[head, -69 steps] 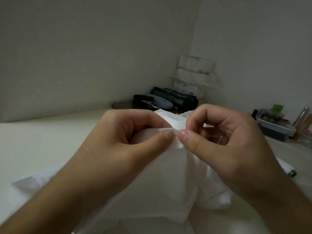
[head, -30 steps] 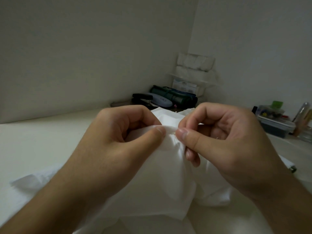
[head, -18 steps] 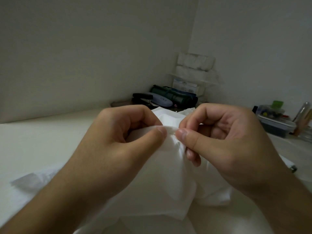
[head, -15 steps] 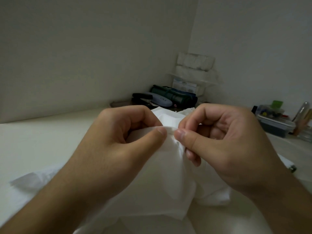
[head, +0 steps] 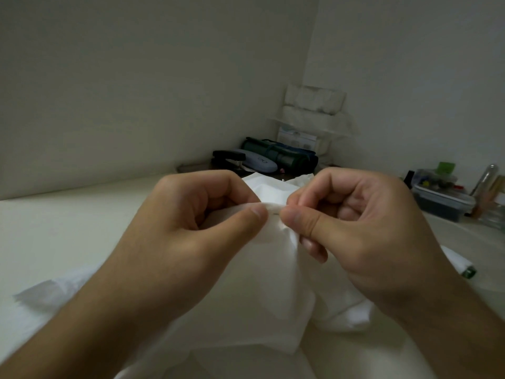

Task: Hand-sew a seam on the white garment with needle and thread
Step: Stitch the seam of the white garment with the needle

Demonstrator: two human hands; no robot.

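The white garment (head: 262,285) is bunched up in front of me on the pale table (head: 68,222). My left hand (head: 175,242) pinches a folded edge of the cloth between thumb and curled fingers. My right hand (head: 363,231) sits close against it, thumb and forefinger pinched at the same edge. A short sliver of the needle (head: 276,213) shows between the two thumbs. The thread is too fine to make out.
In the far corner lie a dark stapler (head: 229,157), a blue-grey case (head: 258,162) and a green rolled pouch (head: 284,154), with stacked white packs (head: 314,105) behind. A lidded plastic box (head: 442,198) of small items stands at right. A white spool (head: 459,263) lies near my right wrist.
The hands have stayed together at the fabric edge. My right thumb has edged back slightly, so a bit of the needle shows between the thumbs again.
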